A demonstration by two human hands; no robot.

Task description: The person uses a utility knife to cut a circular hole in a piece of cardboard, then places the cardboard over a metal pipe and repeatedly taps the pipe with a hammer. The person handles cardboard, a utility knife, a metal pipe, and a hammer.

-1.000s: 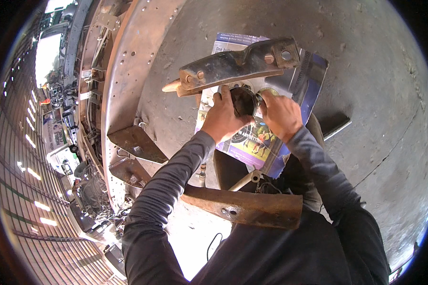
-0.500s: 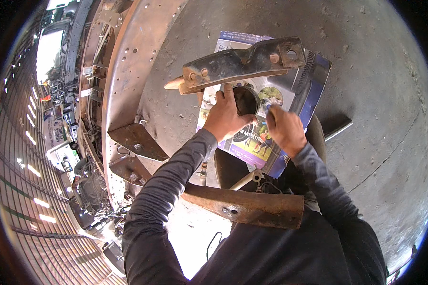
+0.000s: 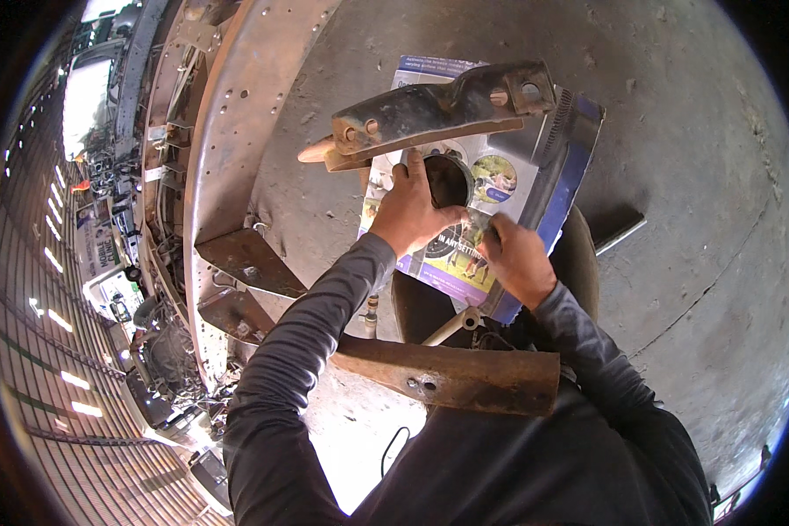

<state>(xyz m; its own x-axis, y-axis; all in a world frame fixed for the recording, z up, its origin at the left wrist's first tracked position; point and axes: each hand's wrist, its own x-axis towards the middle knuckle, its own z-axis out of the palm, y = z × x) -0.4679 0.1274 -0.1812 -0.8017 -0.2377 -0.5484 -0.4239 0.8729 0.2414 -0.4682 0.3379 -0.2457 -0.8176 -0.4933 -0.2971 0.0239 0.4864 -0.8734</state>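
Observation:
A printed cardboard sheet (image 3: 526, 188), white, purple and blue, lies before me. On it is a round, dark-centred ring or short tube (image 3: 450, 181) with a thin greyish rim. My left hand (image 3: 409, 206) is curved against its left side, fingers at the top and thumb at the lower edge, holding it to the cardboard. Just below and right of the ring, my right hand (image 3: 519, 260) is closed in a pinch. What its fingertips hold is hidden. A rusty, black-painted metal bracket with holes (image 3: 438, 110) lies across the far part of the cardboard.
A rusty curved metal piece (image 3: 447, 379) crosses close to my body, near a pale rod end (image 3: 470, 319). At left stands a long riveted metal beam (image 3: 228, 131) with jutting plates (image 3: 250, 259). A metal bar (image 3: 621, 235) rests on the concrete floor (image 3: 693, 175) at right.
My right hand has moved slightly down and left, closer to my left thumb; the bluish spot by its fingertips no longer shows. My left hand stays on the ring. The whole view shifted slightly.

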